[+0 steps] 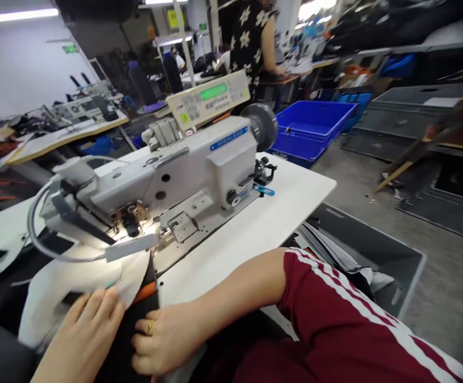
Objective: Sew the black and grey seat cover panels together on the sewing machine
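Observation:
At the lower left, my left hand (91,325) lies on a white fabric piece (45,287), its slightly bent fingers resting on top. My right hand (166,336), with a gold ring, is closed on the edge of black fabric (123,346); its thumb is mostly hidden. Between the hands, an orange strip (146,291) shows beside the white piece. Both fabrics reach toward the lit needle area of a grey sewing machine (175,175). The needle tip itself is too small to make out.
A control panel (211,98) with a green display tops the machine. Blue scissors-like snips (263,190) lie on the white table (295,183). Blue crates (314,119) stand behind, and a grey bin (410,271) holds fabric pieces at right. A person (251,40) stands beyond.

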Available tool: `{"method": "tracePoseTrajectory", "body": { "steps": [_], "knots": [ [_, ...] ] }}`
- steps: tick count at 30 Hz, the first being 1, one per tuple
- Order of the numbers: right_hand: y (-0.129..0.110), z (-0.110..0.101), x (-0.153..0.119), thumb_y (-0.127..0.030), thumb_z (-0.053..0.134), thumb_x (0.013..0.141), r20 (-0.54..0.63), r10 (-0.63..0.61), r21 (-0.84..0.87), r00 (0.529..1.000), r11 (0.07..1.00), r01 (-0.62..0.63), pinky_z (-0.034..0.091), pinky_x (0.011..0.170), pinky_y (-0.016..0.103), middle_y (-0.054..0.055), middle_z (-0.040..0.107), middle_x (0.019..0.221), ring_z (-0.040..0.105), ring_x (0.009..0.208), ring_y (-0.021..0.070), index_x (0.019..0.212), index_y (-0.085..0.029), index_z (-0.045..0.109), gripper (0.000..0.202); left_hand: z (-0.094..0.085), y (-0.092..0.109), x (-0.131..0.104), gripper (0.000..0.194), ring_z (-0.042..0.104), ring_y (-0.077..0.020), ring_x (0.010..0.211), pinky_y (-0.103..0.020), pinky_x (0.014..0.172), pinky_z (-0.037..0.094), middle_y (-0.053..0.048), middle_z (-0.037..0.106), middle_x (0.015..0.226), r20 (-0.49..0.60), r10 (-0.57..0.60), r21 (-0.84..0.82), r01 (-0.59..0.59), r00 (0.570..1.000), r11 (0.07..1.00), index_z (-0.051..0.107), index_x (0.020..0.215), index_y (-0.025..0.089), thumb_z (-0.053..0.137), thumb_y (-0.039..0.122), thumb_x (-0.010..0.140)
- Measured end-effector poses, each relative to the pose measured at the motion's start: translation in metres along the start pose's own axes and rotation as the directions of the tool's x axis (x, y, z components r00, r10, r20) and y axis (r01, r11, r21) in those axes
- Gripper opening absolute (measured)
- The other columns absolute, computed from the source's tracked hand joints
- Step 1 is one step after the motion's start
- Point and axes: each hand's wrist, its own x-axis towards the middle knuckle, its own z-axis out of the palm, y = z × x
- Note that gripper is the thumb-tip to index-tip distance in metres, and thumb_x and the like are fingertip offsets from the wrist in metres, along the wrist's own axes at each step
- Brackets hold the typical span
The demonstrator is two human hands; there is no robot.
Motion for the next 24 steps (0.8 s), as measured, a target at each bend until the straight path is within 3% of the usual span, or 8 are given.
{"method": "tracePoseTrajectory", "body": {
  "steps": [2, 4, 6, 7, 10, 13, 19, 24],
  "knots": [
    [-0.003, 0.001, -0.001, -0.022, 0.037, 0.102, -0.057, 0.015, 0.028, 0.998, 1.000, -0.013, 0.052, 0.063, 0.033, 0.008, 0.068, 0.084, 0.070, 0.080, 0.0226, 0.090, -0.012, 0.067, 0.034, -0.018, 0.025, 0.019, 0.028, 0.067, -0.0338, 0.094, -0.053, 0.084, 0.056, -0.013, 0.070, 0.089, 0.223, -0.037, 0.153, 0.003, 0.974, 0.988, 0.068, 0.078, 0.028, 0.046, 0.017, 0.067],
    [-0.005, 0.004, -0.002, -0.011, 0.038, 0.096, -0.102, 0.017, 0.036, 0.995, 0.999, -0.014, 0.051, 0.061, 0.031, 0.006, 0.067, 0.080, 0.070, 0.076, 0.0210, 0.083, -0.014, 0.064, 0.030, -0.031, 0.048, 0.036, 0.040, 0.067, -0.0278, 0.074, -0.042, 0.070, 0.057, -0.011, 0.067, 0.075, 0.443, -0.166, 0.281, 0.039, 0.881, 0.959, 0.068, 0.087, 0.020, 0.036, 0.003, 0.072],
    [-0.006, 0.008, -0.004, -0.010, 0.043, 0.094, -0.126, 0.013, 0.023, 0.992, 1.000, -0.011, 0.052, 0.060, 0.031, 0.006, 0.068, 0.080, 0.070, 0.076, 0.0215, 0.079, -0.015, 0.063, 0.025, -0.038, 0.066, 0.047, 0.054, 0.069, -0.0241, 0.080, -0.036, 0.074, 0.057, -0.011, 0.069, 0.082, 0.553, -0.212, 0.301, 0.044, 0.806, 0.952, 0.067, 0.108, 0.013, 0.029, -0.006, 0.074],
    [-0.007, 0.009, -0.004, -0.010, 0.046, 0.093, -0.127, 0.015, 0.015, 0.992, 1.000, -0.014, 0.052, 0.060, 0.032, 0.006, 0.068, 0.080, 0.070, 0.076, 0.0220, 0.079, -0.015, 0.062, 0.022, -0.039, 0.072, 0.050, 0.059, 0.069, -0.0233, 0.089, -0.036, 0.080, 0.057, -0.012, 0.070, 0.092, 0.577, -0.193, 0.280, 0.029, 0.794, 0.959, 0.065, 0.117, 0.012, 0.028, -0.008, 0.076],
    [-0.010, 0.011, -0.003, -0.011, 0.051, 0.090, -0.107, 0.023, 0.014, 0.994, 1.000, -0.022, 0.052, 0.058, 0.034, 0.006, 0.068, 0.079, 0.069, 0.073, 0.0235, 0.078, -0.016, 0.062, 0.018, -0.037, 0.081, 0.051, 0.067, 0.064, -0.0223, 0.110, -0.035, 0.094, 0.055, -0.012, 0.064, 0.129, 0.577, -0.096, 0.217, -0.039, 0.811, 0.975, 0.060, 0.130, 0.013, 0.028, -0.009, 0.076],
    [-0.013, 0.006, -0.002, -0.011, 0.054, 0.089, -0.078, 0.026, 0.028, 0.997, 0.999, -0.024, 0.051, 0.054, 0.036, 0.006, 0.066, 0.074, 0.068, 0.069, 0.0242, 0.076, -0.015, 0.061, 0.015, -0.030, 0.077, 0.047, 0.074, 0.063, -0.0216, 0.112, -0.033, 0.093, 0.057, -0.006, 0.055, 0.144, 0.520, 0.015, 0.186, -0.131, 0.854, 0.974, 0.061, 0.132, 0.014, 0.029, -0.011, 0.070],
    [-0.009, -0.009, -0.003, -0.008, 0.058, 0.086, 0.006, 0.036, 0.079, 0.999, 0.996, -0.036, 0.047, 0.049, 0.035, 0.003, 0.066, 0.071, 0.066, 0.065, 0.0218, 0.076, -0.016, 0.061, 0.013, -0.022, 0.074, 0.044, 0.067, 0.068, -0.0224, 0.091, -0.036, 0.083, 0.061, -0.006, 0.065, 0.130, 0.313, 0.228, 0.199, -0.298, 0.922, 0.934, 0.069, 0.120, 0.010, 0.034, -0.011, 0.067],
    [-0.001, -0.018, -0.003, -0.012, 0.059, 0.089, 0.106, 0.073, 0.111, 0.992, 0.990, -0.084, 0.043, 0.048, 0.034, 0.000, 0.066, 0.072, 0.066, 0.067, 0.0208, 0.078, -0.017, 0.061, 0.013, -0.018, 0.072, 0.049, 0.058, 0.066, -0.0201, 0.083, -0.031, 0.069, 0.060, -0.002, 0.070, 0.122, 0.223, 0.236, 0.138, -0.271, 0.946, 0.953, 0.073, 0.107, 0.014, 0.037, -0.011, 0.070]
  ]
}}
